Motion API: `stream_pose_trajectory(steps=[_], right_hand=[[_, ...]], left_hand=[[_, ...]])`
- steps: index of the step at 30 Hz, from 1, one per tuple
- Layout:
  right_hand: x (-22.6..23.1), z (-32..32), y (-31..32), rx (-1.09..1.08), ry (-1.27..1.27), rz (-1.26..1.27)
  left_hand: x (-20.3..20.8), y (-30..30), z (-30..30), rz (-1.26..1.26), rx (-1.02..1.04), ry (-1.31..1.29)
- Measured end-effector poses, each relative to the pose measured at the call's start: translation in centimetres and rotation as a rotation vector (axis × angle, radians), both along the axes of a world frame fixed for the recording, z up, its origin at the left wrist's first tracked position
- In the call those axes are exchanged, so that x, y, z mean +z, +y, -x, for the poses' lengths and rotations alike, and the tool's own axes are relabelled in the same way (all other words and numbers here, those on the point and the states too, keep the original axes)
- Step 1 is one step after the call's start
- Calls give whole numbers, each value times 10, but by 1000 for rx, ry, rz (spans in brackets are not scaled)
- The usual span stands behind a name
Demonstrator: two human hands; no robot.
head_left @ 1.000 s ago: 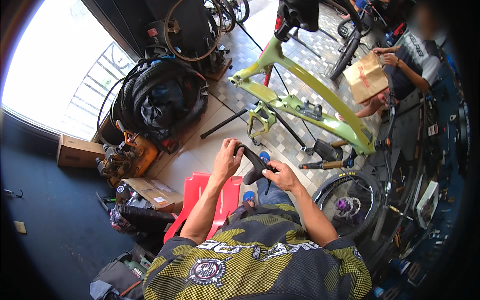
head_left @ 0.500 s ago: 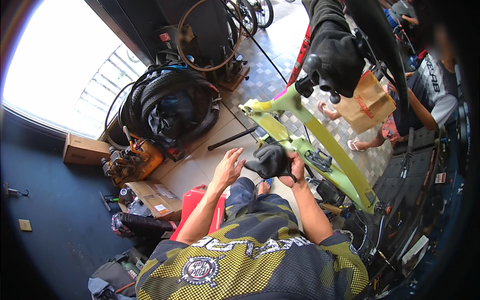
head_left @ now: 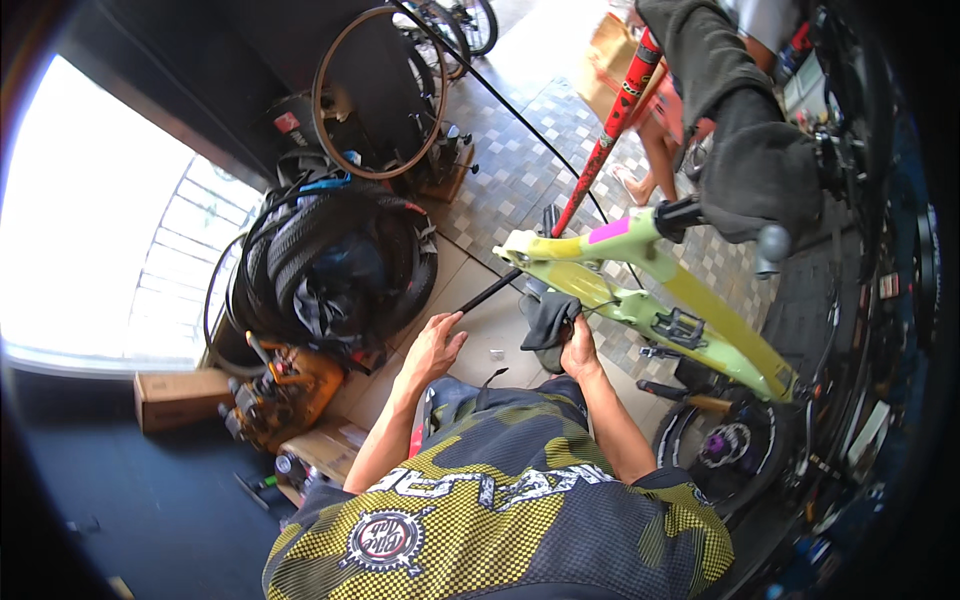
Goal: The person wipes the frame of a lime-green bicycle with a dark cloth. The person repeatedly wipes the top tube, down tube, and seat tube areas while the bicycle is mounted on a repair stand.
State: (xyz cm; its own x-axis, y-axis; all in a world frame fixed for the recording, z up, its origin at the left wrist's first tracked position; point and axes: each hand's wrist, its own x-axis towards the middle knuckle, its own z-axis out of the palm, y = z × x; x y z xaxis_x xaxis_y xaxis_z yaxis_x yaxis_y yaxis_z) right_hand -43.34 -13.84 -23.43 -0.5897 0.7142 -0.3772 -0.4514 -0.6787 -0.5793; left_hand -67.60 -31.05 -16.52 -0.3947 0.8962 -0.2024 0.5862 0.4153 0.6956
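The dark cloth (head_left: 549, 318) looks matt, the green frame (head_left: 718, 306) smooth and glossy, the box (head_left: 182, 401) matt cardboard

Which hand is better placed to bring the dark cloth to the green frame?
Likely the right hand: it holds the cloth near the frame; the left hand looks empty and farther off.

Taking the bicycle frame (head_left: 715, 305) as my mark, seen from the worker's (head_left: 500, 530) side: the right hand (head_left: 582, 350) is just before it with a cloth (head_left: 548, 322) in its grasp, the left hand (head_left: 430, 352) to its left. Farther left of the frame is a heap of tyres (head_left: 300, 225); nearer the worker on that side, an air compressor (head_left: 310, 385) beside a cardboard box (head_left: 180, 400). Before the frame's right end is a disc-brake wheel (head_left: 727, 445). Behind the frame are another person's leg (head_left: 657, 160) and a paper bag (head_left: 605, 65).
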Motion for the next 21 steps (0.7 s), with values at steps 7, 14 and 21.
stream_pose_trajectory(steps=[7,14,21], right_hand=[[-49,93,-36,72,-1032,-796],[-13,153,-7,250,-1735,-940],[-101,200,4,-389,-1230,-654]], left_hand=[[-10,-78,178,140,-136,21],[5,-102,284,392,-345,213],[11,-79,282,352,-438,95]])
